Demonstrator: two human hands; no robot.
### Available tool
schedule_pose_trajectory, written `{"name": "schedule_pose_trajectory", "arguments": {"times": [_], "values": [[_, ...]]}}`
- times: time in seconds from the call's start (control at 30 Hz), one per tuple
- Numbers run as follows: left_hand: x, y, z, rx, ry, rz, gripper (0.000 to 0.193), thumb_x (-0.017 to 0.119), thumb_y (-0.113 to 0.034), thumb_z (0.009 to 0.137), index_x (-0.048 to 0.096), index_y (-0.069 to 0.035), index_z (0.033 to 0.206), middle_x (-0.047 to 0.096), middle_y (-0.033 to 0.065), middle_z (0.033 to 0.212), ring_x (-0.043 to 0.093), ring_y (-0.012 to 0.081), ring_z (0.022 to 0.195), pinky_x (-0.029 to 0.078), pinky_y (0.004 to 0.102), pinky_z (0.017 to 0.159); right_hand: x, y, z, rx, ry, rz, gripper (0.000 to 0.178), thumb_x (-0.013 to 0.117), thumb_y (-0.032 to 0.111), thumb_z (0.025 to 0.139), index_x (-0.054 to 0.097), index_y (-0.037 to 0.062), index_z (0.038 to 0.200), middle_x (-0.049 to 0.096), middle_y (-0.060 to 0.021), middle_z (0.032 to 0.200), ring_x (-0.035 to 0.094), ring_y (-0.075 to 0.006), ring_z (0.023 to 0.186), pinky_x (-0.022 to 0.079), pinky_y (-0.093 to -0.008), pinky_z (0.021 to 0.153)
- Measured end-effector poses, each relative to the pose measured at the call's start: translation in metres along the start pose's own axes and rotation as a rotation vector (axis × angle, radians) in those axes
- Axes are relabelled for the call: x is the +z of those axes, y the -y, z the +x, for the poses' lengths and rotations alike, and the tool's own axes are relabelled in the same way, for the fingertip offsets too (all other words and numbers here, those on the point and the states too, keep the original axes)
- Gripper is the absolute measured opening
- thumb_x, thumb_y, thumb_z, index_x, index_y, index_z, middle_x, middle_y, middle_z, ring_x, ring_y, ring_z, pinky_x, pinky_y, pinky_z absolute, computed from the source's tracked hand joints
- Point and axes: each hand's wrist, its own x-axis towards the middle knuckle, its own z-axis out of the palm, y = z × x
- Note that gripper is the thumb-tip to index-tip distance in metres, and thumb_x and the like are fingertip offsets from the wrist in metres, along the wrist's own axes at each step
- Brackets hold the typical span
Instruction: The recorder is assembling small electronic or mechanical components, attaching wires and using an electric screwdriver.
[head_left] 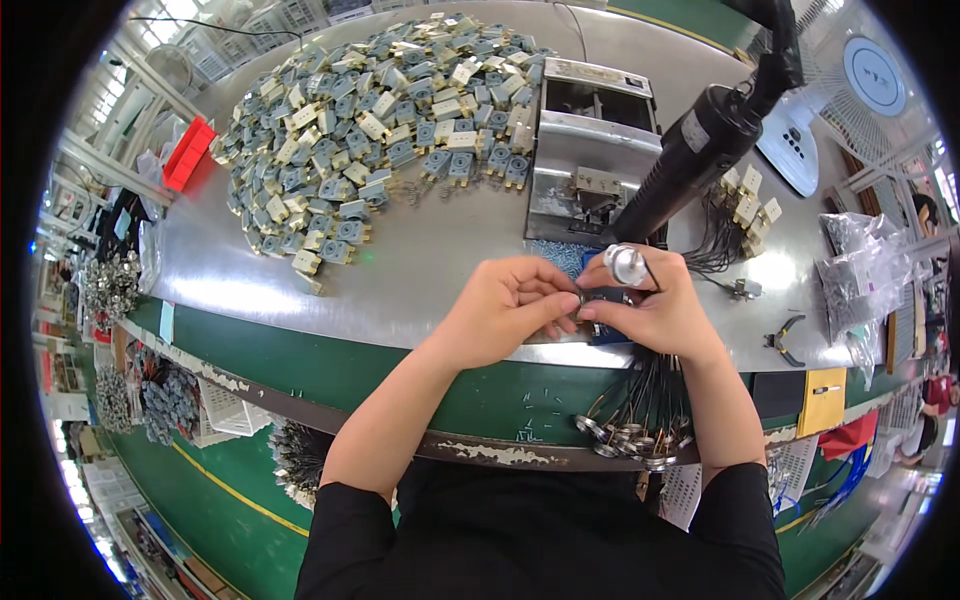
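My left hand and my right hand meet at the bench's front edge. Both have thumb and fingers pinched together at a small dark part, mostly covered by my fingertips. A round silver metal piece shows against the fingers of my right hand; whether they grip it I cannot tell. Under my right hand a blue fixture is partly visible. Just behind the hands, the black cylindrical power screwdriver slants down toward them. Round metal parts with thin dark leads hang over the edge below my right hand.
A big heap of grey and cream switch-like blocks covers the back left. Behind my hands stands a metal box fixture, with small screws before it. Wired cream blocks, cutting pliers and a fan are right; a red bin left.
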Motion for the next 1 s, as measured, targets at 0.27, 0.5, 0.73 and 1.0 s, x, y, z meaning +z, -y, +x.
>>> {"name": "schedule_pose_trajectory", "arguments": {"times": [0.27,0.5,0.73,1.0], "values": [[0.007,0.014,0.0,0.025,-0.148,-0.057,0.015,0.069,0.0,0.102,0.066,0.007,0.115,0.077,0.0182,0.107,0.078,0.0211,0.093,0.063,0.03,0.08,0.009,0.0,-0.002,-0.043,-0.072,-0.076,0.018,0.086,0.001,0.082,0.079,-0.0015,0.098,0.076,-0.0111,0.095,0.075,-0.0201,0.085,0.058,-0.0292,0.074],[0.01,0.016,-0.006,0.469,-0.264,0.643,0.02,0.078,0.005,0.092,0.067,0.003,0.109,0.079,0.0141,0.102,0.08,0.0205,0.093,0.064,0.0312,0.082,0.019,-0.004,-0.002,-0.064,-0.154,-0.152,0.016,0.083,0.0,0.083,0.077,-0.0024,0.098,0.075,-0.0112,0.095,0.072,-0.0206,0.08,0.056,-0.0301,0.072],[-0.01,0.012,-0.006,0.802,-0.28,1.153,0.019,0.08,-0.001,0.089,0.072,-0.001,0.107,0.077,0.0138,0.095,0.077,0.0258,0.081,0.061,0.0363,0.071,0.021,0.01,0.001,0.001,-0.146,-0.204,0.015,0.079,0.002,0.085,0.075,-0.0037,0.099,0.072,-0.0142,0.092,0.069,-0.0263,0.078,0.054,-0.0345,0.07],[-0.032,0.021,-0.009,0.275,-0.384,0.079,0.021,0.071,-0.005,0.102,0.071,0.003,0.121,0.077,0.0116,0.1,0.075,0.0174,0.086,0.058,0.0288,0.073,0.035,-0.009,0.003,-0.013,-0.128,-0.467,0.016,0.08,0.017,0.089,0.079,0.0023,0.096,0.075,-0.0102,0.095,0.073,-0.0334,0.084,0.059,-0.0407,0.073]]}}
